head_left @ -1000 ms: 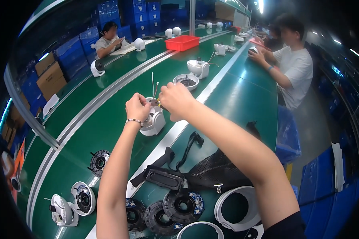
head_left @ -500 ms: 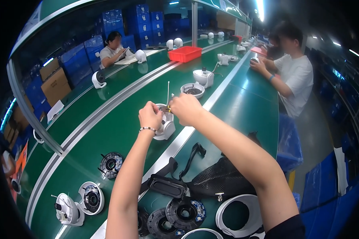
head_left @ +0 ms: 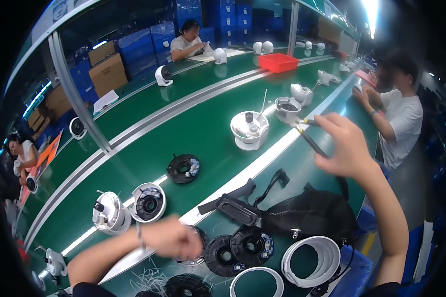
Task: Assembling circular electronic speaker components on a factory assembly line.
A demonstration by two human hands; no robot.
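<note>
Head view: an open white camera housing (head_left: 249, 131) stands upright on the green table (head_left: 203, 133), a thin white wire rising from it and a small black cylinder in its top; both hands are clear of it. To the right of this housing, the right hand (head_left: 344, 146) is partly closed around the yellow-and-black handles of a pair of pliers (head_left: 309, 141), which are spread apart; the tool's tips point back toward the housing's side and overlap, in view, the edge of a white shell with a black insert (head_left: 288, 105), just beyond and right of the housing. A second white housing (head_left: 301, 93) is farther along that way.

On the near left side of the housing, the left hand (head_left: 174, 238) is blurred, with its fingers loosely curled above some black discs; whether it has hold of anything cannot be told. Two black ring-shaped discs (head_left: 222, 255) overlap just right of this hand, nearer the wearer than the housing. Left of and nearer than the housing lies a black disc with a blue circuit board (head_left: 183, 168); farther that way sits another opened housing (head_left: 110, 213) beside a white shell holding a disc (head_left: 148, 202). Nearer and right of the housing lies a black mesh bag (head_left: 307, 214).
</note>
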